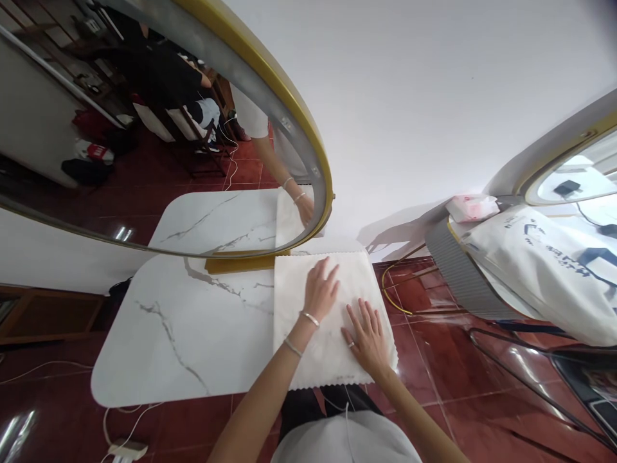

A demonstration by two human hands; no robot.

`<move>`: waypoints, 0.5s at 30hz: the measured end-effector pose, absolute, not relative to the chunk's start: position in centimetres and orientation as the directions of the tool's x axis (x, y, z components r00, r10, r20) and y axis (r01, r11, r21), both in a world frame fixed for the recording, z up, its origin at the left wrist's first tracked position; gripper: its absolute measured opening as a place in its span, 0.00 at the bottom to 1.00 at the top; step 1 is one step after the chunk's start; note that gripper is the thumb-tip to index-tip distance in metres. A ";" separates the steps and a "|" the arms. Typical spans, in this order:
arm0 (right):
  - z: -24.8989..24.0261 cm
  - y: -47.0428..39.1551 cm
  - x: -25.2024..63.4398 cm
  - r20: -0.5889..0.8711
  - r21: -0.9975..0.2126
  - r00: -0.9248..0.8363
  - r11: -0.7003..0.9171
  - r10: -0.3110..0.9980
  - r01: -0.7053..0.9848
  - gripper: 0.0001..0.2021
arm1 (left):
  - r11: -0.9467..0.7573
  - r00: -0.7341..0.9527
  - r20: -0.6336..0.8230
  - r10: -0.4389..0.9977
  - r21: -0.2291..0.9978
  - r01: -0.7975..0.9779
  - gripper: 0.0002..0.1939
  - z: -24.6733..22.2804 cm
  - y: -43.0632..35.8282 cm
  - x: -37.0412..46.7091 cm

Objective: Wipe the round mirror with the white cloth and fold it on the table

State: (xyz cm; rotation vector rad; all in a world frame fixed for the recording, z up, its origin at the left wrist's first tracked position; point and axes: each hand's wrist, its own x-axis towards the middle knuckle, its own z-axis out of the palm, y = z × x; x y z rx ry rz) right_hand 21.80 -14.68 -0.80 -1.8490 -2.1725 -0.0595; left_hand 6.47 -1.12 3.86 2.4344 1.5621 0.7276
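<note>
A white cloth with scalloped edges [299, 334] lies over the right end of a white marble-patterned table [130, 341] in the head view. My left hand [321, 289], with a bracelet at the wrist, is on the cloth's upper middle, its fingers apart and holding nothing. Lower and to the right, my right hand [370, 339] rests on the cloth with its fingers spread and a ring on one finger. The cloth's right and front edges hang slightly past the tabletop.
A large gold-rimmed mirror [289, 83] stands at the table's back, reflecting a seated person. On the right, a second table [467, 283] bears a white printed bag [544, 257] and a tissue pack [472, 208]. A power strip [128, 450] lies on the floor at lower left.
</note>
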 end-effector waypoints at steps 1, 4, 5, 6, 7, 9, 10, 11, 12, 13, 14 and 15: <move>-0.6 -14.9 21.8 0.240 -0.149 -0.152 0.191 0.959 0.970 0.35 | -0.505 0.424 0.283 0.860 0.355 0.786 0.22 3.2 -1.3 7.7; 0.1 -15.4 21.5 0.181 -0.132 -0.201 0.226 0.963 0.965 0.35 | -0.523 0.471 0.230 0.852 0.337 0.783 0.27 1.2 -1.4 9.0; 0.4 -15.5 21.3 0.155 -0.130 -0.213 0.234 0.965 0.963 0.36 | -0.517 0.468 0.220 0.856 0.339 0.786 0.27 0.7 -1.3 8.7; 0.6 -15.5 20.8 0.133 -0.132 -0.226 0.244 0.965 0.961 0.38 | -0.513 0.466 0.215 0.858 0.340 0.788 0.28 0.4 -1.2 8.0; 0.8 -15.5 20.2 0.117 -0.137 -0.238 0.253 0.964 0.958 0.38 | -0.509 0.462 0.213 0.861 0.341 0.791 0.28 0.3 -1.2 7.1; 1.0 -15.3 18.5 0.099 -0.153 -0.253 0.266 0.962 0.952 0.39 | -0.499 0.454 0.208 0.866 0.334 0.799 0.28 0.3 -1.1 4.8; 1.1 -15.1 17.4 0.094 -0.163 -0.260 0.273 0.961 0.948 0.39 | -0.489 0.445 0.205 0.872 0.326 0.809 0.28 0.5 -1.1 3.5; 1.1 -14.9 16.1 0.090 -0.174 -0.268 0.280 0.959 0.944 0.39 | -0.478 0.434 0.203 0.878 0.315 0.820 0.28 0.7 -1.2 2.0; 1.2 -14.8 14.7 0.086 -0.185 -0.278 0.290 0.957 0.939 0.39 | -0.473 0.429 0.201 0.881 0.301 0.828 0.29 0.9 -1.2 0.5; 1.3 -14.7 13.2 0.082 -0.195 -0.289 0.300 0.954 0.934 0.39 | -0.473 0.432 0.199 0.880 0.285 0.834 0.29 1.1 -1.3 -1.1; 1.3 -14.6 11.7 0.078 -0.203 -0.299 0.309 0.951 0.929 0.40 | -0.476 0.436 0.198 0.878 0.268 0.838 0.30 1.2 -1.3 -2.8; 1.4 -14.5 10.2 0.074 -0.212 -0.308 0.317 0.948 0.924 0.40 | -0.480 0.441 0.198 0.876 0.253 0.840 0.30 1.4 -1.4 -4.6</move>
